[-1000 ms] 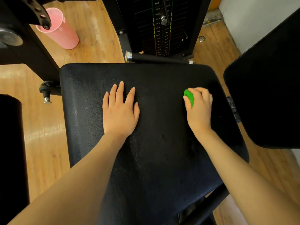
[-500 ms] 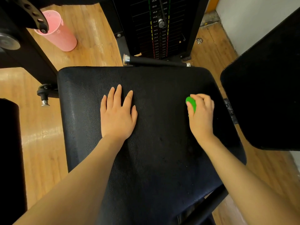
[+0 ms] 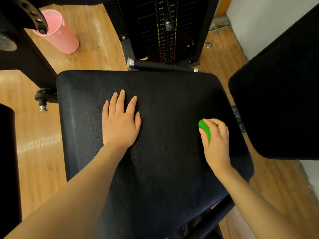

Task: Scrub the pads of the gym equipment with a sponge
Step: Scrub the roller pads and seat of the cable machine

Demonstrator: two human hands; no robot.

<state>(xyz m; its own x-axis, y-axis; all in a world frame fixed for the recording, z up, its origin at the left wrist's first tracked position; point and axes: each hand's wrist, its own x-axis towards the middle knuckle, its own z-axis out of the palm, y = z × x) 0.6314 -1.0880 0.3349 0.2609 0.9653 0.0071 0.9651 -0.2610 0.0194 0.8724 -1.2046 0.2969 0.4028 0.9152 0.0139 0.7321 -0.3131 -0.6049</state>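
- Our right hand [image 3: 216, 140] curls its fingers and thumb round a small bright green sponge [image 3: 205, 131], pressing it down on the right part of the seat; only the sponge's left edge shows past the fingers.
- Our left hand [image 3: 120, 124] lies flat with straight fingers, palm down on the middle of the seat, gripping nothing; we judge that it braces us.
- The sponge looks soft and light. We judge that it will squash under pressure, so a grip across its top with fingers wrapped over the sides suits scrubbing. Whether it is wet, we cannot tell.
- Under both hands lies the wide black leather-look seat pad [image 3: 155, 169]. Its grained, padded skin should give a little and drag against the sponge rather than slide. It is fixed to the frame, so it needs no holding.
- A second black pad [image 3: 284, 100] stands just to the right, raised above the seat's edge, not yet touched.
- Beyond the seat sit a black bar with metal ends [image 3: 162, 66] and a black weight stack [image 3: 166, 30].
- A pink cup [image 3: 58, 35] stands on the wooden floor [image 3: 34, 144] at far left.
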